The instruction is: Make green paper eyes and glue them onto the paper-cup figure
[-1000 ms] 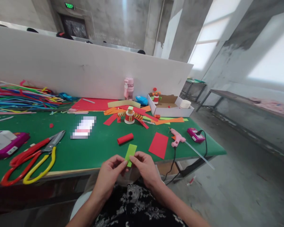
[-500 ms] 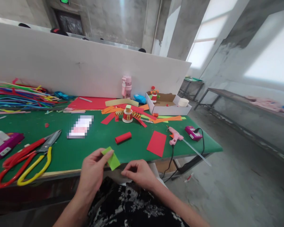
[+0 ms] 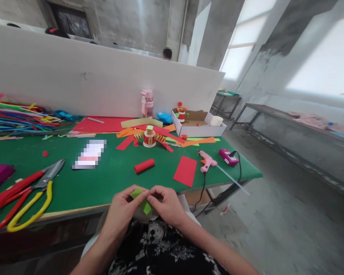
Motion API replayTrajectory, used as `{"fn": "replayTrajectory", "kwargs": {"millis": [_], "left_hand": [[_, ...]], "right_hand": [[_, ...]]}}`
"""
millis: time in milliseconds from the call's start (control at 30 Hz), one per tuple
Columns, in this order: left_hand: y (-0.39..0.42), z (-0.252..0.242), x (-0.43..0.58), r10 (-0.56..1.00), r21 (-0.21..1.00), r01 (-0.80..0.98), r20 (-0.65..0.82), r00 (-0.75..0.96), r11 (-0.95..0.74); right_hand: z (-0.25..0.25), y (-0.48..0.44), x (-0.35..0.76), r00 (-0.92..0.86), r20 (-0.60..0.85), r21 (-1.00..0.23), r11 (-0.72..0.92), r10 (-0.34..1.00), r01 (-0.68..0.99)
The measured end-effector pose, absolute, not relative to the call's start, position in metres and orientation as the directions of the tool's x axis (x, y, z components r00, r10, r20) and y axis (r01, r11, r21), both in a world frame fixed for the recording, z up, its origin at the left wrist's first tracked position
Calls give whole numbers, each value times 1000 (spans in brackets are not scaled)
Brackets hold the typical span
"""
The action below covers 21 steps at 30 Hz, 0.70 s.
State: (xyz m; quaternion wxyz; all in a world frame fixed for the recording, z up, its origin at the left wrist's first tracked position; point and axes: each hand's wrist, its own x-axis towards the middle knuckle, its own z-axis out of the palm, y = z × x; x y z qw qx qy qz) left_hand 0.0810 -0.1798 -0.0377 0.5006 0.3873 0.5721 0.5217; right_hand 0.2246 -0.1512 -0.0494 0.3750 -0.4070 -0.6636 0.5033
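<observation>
A small light green paper strip is pinched between both hands just over the near edge of the green table. My left hand grips its left end with closed fingers. My right hand meets it from the right, fingertips pressed on the same strip. A red paper roll lies on the table a little beyond the hands, and a flat red paper rectangle lies to its right.
Red-handled and yellow-handled scissors lie at the left. A pink glue gun with cord sits at the right, near a magenta device. Further back are a paper craft cup, a white box, pipe cleaners and a white partition.
Half a second ago only my left hand held the green strip, raised to the left. Now both hands have come together on it near the table edge.
</observation>
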Motion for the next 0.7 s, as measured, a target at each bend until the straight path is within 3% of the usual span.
{"fn": "replayTrajectory", "kwargs": {"millis": [267, 467, 600, 700], "left_hand": [[-172, -45, 66, 951, 982, -142, -158, -267, 124], [-170, -35, 54, 986, 990, 74, -106, -132, 116], [-170, -34, 41, 929, 990, -127, -104, -354, 62], [-168, -35, 43, 880, 978, -208, -76, -468, -26]], "right_hand": [[-48, -149, 228, -388, 108, -943, 218, 915, 252], [-46, -147, 233, -480, 95, -934, 245, 872, 261], [-45, -136, 239, -312, 136, -952, 211, 940, 221], [-43, -133, 231, -201, 74, -996, 82, 977, 32]]}}
